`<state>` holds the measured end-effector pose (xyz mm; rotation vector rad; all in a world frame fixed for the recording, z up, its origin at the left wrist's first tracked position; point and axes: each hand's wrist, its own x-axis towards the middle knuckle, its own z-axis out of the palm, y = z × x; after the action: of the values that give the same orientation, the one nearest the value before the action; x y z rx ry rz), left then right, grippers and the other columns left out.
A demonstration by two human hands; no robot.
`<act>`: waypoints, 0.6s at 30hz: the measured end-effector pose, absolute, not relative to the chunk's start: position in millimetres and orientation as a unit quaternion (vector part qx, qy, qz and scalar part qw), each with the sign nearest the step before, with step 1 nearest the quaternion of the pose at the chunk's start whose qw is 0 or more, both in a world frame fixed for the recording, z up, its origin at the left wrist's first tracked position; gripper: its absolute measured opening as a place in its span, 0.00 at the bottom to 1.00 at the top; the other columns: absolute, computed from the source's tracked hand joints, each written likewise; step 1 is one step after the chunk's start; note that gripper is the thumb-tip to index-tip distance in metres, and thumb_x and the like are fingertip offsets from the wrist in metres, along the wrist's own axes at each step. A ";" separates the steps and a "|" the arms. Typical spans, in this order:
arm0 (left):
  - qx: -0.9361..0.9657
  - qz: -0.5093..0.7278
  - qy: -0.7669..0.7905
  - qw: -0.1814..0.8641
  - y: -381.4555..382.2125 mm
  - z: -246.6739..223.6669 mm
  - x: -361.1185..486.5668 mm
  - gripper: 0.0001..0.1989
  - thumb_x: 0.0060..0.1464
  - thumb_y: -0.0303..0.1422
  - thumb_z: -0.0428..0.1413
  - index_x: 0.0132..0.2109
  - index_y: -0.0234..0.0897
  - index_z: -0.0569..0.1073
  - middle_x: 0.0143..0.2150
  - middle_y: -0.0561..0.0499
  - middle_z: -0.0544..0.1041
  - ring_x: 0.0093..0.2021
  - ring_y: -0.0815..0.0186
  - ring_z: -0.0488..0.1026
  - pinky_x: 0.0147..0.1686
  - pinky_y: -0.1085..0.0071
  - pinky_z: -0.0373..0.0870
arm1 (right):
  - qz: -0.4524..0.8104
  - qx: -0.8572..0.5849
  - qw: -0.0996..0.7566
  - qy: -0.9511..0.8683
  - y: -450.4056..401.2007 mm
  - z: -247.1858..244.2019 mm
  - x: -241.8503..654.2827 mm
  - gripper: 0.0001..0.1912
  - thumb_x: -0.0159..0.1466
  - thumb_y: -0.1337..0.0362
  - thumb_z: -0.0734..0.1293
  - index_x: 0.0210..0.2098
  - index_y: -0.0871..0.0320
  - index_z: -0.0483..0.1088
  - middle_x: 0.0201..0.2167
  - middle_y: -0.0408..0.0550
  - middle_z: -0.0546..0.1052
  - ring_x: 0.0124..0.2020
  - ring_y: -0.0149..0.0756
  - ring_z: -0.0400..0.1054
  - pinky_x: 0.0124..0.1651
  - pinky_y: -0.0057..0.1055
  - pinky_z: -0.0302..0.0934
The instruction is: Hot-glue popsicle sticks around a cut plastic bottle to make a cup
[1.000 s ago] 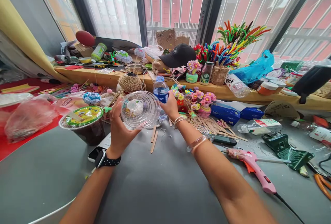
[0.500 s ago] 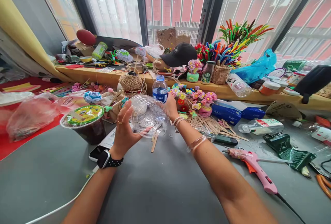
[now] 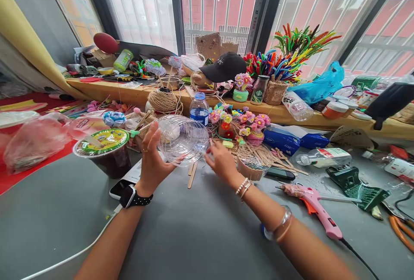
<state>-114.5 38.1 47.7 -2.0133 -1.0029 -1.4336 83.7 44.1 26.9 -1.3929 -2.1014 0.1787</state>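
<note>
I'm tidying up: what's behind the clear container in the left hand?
Behind the container stands a blue-capped bottle, its upper part visible; its base cannot be made out through the plastic.

The bare left forearm (image 3: 111, 237) and bare right forearm (image 3: 307, 241) slant inward toward the far edge of the grey desk (image 3: 194, 237). The left hand (image 3: 153, 159) grips in a C-shape, fingers upward, thumb stretched rightward. The right hand (image 3: 223, 163) points leftward, fingers bent.

The container (image 3: 186, 140) is glossy clear plastic, the twine (image 3: 162, 102) rough.
</note>
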 end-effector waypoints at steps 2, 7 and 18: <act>-0.737 -0.520 -0.367 0.227 37.3 46.8 -112.5 0.48 0.38 0.40 0.63 0.61 0.45 0.44 0.62 0.44 0.52 0.60 0.49 0.53 0.55 0.50 0.56 | 0.073 -0.521 0.248 -0.814 32.7 21.4 72.5 0.09 0.58 0.61 0.63 0.35 0.60 0.68 0.35 0.51 0.71 0.38 0.38 0.66 0.39 0.32 0.61; -0.743 -0.514 -0.366 0.225 35.1 43.8 -108.1 0.49 0.37 0.39 0.65 0.61 0.42 0.44 0.62 0.40 0.51 0.60 0.49 0.52 0.56 0.49 0.56 | 0.078 -0.563 0.161 -0.807 22.3 17.1 40.3 0.19 0.55 0.56 0.65 0.41 0.63 0.68 0.38 0.56 0.71 0.39 0.42 0.67 0.34 0.32 0.63; -0.744 -0.520 -0.352 0.229 36.0 40.6 -106.8 0.51 0.36 0.40 0.65 0.61 0.42 0.43 0.62 0.39 0.51 0.60 0.49 0.52 0.56 0.50 0.56 | 0.073 -0.596 0.082 -0.795 22.8 19.4 60.5 0.12 0.56 0.74 0.60 0.39 0.64 0.69 0.37 0.58 0.73 0.40 0.41 0.68 0.36 0.31 0.62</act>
<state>-106.8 36.0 40.6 -2.0478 -0.9689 -1.4298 60.5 22.8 19.4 -1.7814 -2.3757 0.2188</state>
